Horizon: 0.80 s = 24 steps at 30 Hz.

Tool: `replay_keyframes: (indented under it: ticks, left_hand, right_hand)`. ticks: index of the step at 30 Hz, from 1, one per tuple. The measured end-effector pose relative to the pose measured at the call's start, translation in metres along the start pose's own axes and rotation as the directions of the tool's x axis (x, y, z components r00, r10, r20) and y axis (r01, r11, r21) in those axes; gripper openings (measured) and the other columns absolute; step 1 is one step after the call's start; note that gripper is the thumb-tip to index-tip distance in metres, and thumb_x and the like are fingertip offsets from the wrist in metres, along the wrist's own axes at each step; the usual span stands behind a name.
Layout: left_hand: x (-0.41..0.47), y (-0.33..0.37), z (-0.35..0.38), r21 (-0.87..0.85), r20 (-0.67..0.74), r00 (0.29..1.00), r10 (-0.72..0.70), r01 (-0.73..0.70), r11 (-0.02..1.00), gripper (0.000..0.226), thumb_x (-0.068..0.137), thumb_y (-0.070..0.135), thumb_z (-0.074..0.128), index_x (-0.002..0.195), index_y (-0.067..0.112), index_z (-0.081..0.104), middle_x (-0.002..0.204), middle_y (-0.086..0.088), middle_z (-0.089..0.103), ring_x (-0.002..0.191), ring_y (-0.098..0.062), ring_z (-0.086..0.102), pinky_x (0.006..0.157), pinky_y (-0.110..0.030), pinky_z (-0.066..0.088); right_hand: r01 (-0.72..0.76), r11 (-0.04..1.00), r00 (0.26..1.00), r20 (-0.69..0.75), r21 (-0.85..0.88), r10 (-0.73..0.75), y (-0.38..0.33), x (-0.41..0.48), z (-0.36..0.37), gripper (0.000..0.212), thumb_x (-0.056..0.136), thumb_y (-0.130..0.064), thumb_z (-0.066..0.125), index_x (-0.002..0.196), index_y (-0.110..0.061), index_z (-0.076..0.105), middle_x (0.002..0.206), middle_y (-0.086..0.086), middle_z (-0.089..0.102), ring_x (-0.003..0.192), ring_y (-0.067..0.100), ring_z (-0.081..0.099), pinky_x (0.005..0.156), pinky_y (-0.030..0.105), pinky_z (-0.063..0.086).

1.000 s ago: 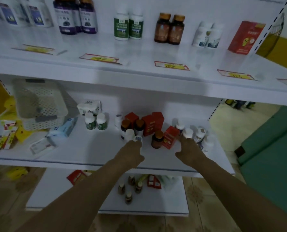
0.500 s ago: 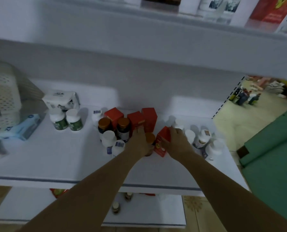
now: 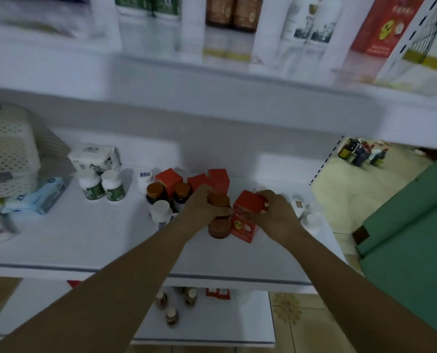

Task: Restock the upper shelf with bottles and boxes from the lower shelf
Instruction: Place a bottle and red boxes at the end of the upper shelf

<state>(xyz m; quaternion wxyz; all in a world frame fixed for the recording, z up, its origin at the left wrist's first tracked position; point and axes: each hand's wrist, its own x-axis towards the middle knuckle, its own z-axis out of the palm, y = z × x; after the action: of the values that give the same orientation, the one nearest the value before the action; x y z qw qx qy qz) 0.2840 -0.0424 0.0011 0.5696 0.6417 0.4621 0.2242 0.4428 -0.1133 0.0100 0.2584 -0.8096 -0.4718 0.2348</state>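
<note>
Spanning the top of the view, the upper shelf (image 3: 212, 80) carries a blurred row of bottles (image 3: 225, 11) and one red carton (image 3: 383, 26). The lower shelf (image 3: 84, 238) beneath holds a white perforated basket (image 3: 5, 149) at far left and a central cluster of stock. Left hand (image 3: 197, 207) is curled round the neck of an amber bottle (image 3: 220, 226). Right hand (image 3: 278, 215) grips the top of a red box (image 3: 245, 222). Bottle and box stand touching, on the lower shelf's front half; whether either is lifted clear cannot be told. Two green-labelled white bottles (image 3: 102, 187) stand left of the cluster
</note>
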Motion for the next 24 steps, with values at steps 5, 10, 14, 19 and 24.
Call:
replay_keyframes:
  ticks: [5, 10, 14, 19, 24]
  left_hand:
    - [-0.062, 0.039, -0.023, -0.348, 0.091, 0.994, -0.065, 0.092, 0.933, 0.032, 0.083, 0.013, 0.070, 0.114, 0.014, 0.063, 0.107, 0.000, 0.067, 0.102, -0.017, 0.062, 0.086, -0.026, 0.050]
    - [-0.126, 0.073, -0.029, -0.529, 0.140, 0.989, -0.049, 0.117, 0.840, 0.018, 0.088, 0.018, 0.062, 0.105, 0.013, 0.059, 0.105, -0.010, 0.061, 0.095, -0.023, 0.060, 0.083, -0.035, 0.050]
    - [-0.175, 0.099, -0.039, -0.536, 0.180, 0.984, 0.013, 0.086, 0.840, 0.019, 0.087, 0.020, 0.061, 0.101, 0.009, 0.058, 0.093, -0.012, 0.063, 0.079, -0.024, 0.063, 0.075, -0.036, 0.055]
    - [-0.235, 0.142, -0.056, -0.519, 0.239, 0.959, 0.155, -0.008, 0.855, 0.015, 0.089, 0.023, 0.058, 0.096, 0.010, 0.055, 0.083, -0.009, 0.063, 0.068, -0.022, 0.062, 0.056, -0.030, 0.058]
    - [-0.283, 0.184, -0.069, -0.512, 0.192, 0.927, 0.323, -0.186, 0.838, 0.012, 0.086, 0.023, 0.062, 0.086, 0.011, 0.059, 0.089, -0.015, 0.061, 0.076, -0.025, 0.059, 0.071, -0.033, 0.051]
  right_hand:
    - [0.001, 0.977, 0.991, 0.129, 0.214, -0.029, -0.031, -0.059, -0.052, 0.043, 0.079, -0.026, 0.075, 0.114, -0.021, 0.050, 0.110, 0.000, 0.062, 0.094, 0.012, 0.060, 0.073, 0.018, 0.049]
    - [0.049, 0.952, 0.985, 0.146, 0.303, -0.097, -0.065, -0.123, -0.087, 0.048, 0.082, -0.031, 0.071, 0.124, -0.024, 0.048, 0.113, -0.008, 0.058, 0.084, -0.002, 0.056, 0.056, 0.012, 0.039]
    - [0.084, 0.893, 0.987, 0.086, 0.441, -0.135, -0.092, -0.180, -0.104, 0.050, 0.078, -0.031, 0.075, 0.121, -0.014, 0.055, 0.112, -0.001, 0.067, 0.092, 0.012, 0.067, 0.078, 0.027, 0.054]
    - [0.140, 0.760, 0.983, 0.003, 0.635, -0.183, -0.130, -0.245, -0.128, 0.056, 0.067, -0.054, 0.075, 0.112, -0.022, 0.061, 0.104, 0.003, 0.073, 0.100, 0.024, 0.069, 0.097, 0.053, 0.047]
    - [0.176, 0.553, 0.970, -0.049, 0.815, -0.237, -0.173, -0.297, -0.148, 0.032, 0.092, -0.035, 0.054, 0.113, -0.011, 0.057, 0.096, 0.011, 0.069, 0.075, 0.019, 0.071, 0.066, 0.031, 0.059]
